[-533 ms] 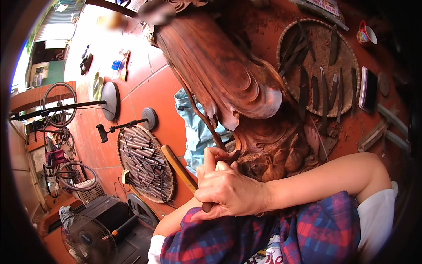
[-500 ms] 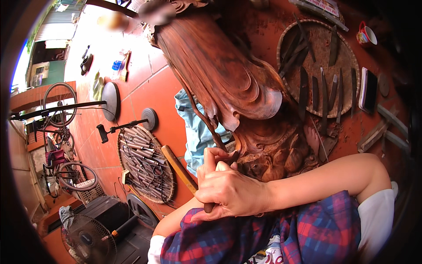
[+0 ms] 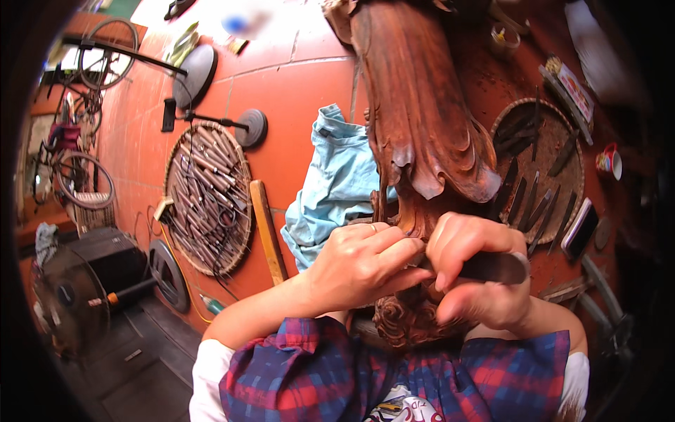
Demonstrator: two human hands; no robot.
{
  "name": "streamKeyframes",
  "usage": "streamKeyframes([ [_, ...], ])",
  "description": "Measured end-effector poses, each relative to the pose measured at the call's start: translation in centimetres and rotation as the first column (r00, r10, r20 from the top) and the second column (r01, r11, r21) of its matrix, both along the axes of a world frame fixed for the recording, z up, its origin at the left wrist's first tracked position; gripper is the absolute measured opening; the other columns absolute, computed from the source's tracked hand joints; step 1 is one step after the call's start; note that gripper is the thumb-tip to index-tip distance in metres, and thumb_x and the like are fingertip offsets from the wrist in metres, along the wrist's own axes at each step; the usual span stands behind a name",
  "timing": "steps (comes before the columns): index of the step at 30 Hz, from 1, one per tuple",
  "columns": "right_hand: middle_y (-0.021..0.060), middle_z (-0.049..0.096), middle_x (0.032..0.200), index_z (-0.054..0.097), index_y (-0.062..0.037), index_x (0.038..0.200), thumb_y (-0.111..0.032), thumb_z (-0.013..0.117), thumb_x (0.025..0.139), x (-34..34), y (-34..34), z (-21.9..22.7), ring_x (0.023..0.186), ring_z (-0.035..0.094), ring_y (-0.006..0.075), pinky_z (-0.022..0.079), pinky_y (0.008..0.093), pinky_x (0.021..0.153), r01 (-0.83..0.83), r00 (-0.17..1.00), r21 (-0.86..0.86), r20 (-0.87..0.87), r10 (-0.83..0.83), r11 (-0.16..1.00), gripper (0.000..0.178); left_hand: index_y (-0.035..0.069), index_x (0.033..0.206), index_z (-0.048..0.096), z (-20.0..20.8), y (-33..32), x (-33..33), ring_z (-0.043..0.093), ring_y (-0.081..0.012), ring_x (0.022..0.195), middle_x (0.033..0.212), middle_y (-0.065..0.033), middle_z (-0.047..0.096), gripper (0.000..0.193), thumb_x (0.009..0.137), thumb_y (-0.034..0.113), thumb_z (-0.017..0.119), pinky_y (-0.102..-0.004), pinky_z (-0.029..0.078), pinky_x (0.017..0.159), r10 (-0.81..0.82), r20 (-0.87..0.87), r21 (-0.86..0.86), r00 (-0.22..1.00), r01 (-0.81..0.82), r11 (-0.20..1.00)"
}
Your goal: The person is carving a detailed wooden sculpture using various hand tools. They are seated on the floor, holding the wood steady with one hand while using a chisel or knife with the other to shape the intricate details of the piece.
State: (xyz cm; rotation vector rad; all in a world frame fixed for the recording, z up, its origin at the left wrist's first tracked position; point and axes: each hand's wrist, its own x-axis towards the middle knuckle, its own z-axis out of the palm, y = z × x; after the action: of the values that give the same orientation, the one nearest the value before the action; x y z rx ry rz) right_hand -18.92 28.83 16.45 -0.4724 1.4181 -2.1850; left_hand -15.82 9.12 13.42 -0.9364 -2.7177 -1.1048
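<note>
A carved reddish-brown wooden statue (image 3: pixel 422 91) with draped folds reaches from the far side down to my lap. Its knobbly carved base (image 3: pixel 397 320) lies below my hands. My right hand (image 3: pixel 481 257) is closed around a dark tool (image 3: pixel 496 269) with a rounded end; the rest of it is hidden in the fingers. Close beside it, my left hand (image 3: pixel 376 264) has its fingers curled together over the lower part of the statue, fingertips almost against the right hand. What those left fingers grip is hidden.
A round basket of wooden-handled tools (image 3: pixel 211 190), a wooden bar (image 3: pixel 267 232) and a light-blue cloth (image 3: pixel 337 183) are to the left. At right are a woven tray (image 3: pixel 576 151) of dark blades, a phone (image 3: pixel 579 228) and a red cup (image 3: pixel 609 162). A fan (image 3: pixel 70 302) stands lower left.
My hands have gone from close together at the left of the statue's base to side by side over it, the right hand moving rightward. The view has turned, so the statue appears more upright.
</note>
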Motion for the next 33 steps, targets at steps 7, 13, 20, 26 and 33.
streamKeyframes([
  [7,0.0137,0.061,0.096,0.069,0.0053,0.105,-0.067,0.029,0.099,1.0,1.9,-1.1,0.081,0.066,0.0182,0.053,0.0271,0.074,0.063,0.98,0.568,-0.189,0.055,0.821,0.083,0.009,0.104,0.072,-1.0,-3.5,0.2,0.063,-0.0161,0.063,0.089,-0.0053,0.071,0.033,0.077,0.025,0.082,-0.0295,0.051,0.057,0.247,-0.01,0.17,0.969,-0.241,0.955],
  [13,0.0132,0.073,0.093,0.072,0.0028,0.099,0.009,0.075,0.076,1.5,1.5,-3.4,0.087,0.07,0.0211,0.054,0.0294,0.08,0.291,0.863,0.714,-0.483,0.147,0.637,0.024,0.003,0.097,0.073,-5.0,-7.4,3.4,0.053,-0.0076,0.056,0.075,-0.0038,0.067,0.01,0.089,0.009,0.071,-0.0248,0.041,0.051,0.507,0.286,0.201,0.813,-0.568,0.798],
  [20,0.0153,0.072,0.091,0.07,0.0034,0.095,0.006,0.074,0.08,2.2,0.1,-5.4,0.087,0.072,0.0238,0.054,0.0311,0.081,0.393,0.799,0.723,-0.574,0.179,0.568,0.016,0.004,0.097,0.072,-12.0,-7.8,9.0,0.058,-0.0109,0.059,0.074,-0.0056,0.068,0.01,0.089,0.01,0.069,-0.027,0.046,0.056,0.461,0.494,0.091,0.737,-0.571,0.816],
  [26,0.0129,0.072,0.089,0.068,0.005,0.09,0.007,0.074,0.081,2.2,0.6,-5.8,0.085,0.07,0.0176,0.054,0.0279,0.081,0.2,0.929,0.733,-0.353,0.112,0.65,0.011,0.007,0.098,0.071,-17.2,-7.1,13.9,0.061,-0.0112,0.061,0.068,-0.005,0.064,0.012,0.092,0.016,0.065,-0.0283,0.047,0.058,0.306,0.795,0.148,0.523,-0.657,0.739],
  [33,0.0114,0.07,0.087,0.067,0.006,0.088,0.011,0.072,0.08,2.2,0.7,-6.6,0.085,0.07,0.0187,0.055,0.03,0.082,0.272,0.871,0.677,-0.475,0.124,0.683,0.011,0.008,0.101,0.071,-18.2,-7.3,14.5,0.052,-0.0024,0.061,0.068,0.0033,0.062,0.013,0.094,0.017,0.066,-0.0236,0.043,0.056,0.182,0.864,0.245,0.47,-0.708,0.663],
])
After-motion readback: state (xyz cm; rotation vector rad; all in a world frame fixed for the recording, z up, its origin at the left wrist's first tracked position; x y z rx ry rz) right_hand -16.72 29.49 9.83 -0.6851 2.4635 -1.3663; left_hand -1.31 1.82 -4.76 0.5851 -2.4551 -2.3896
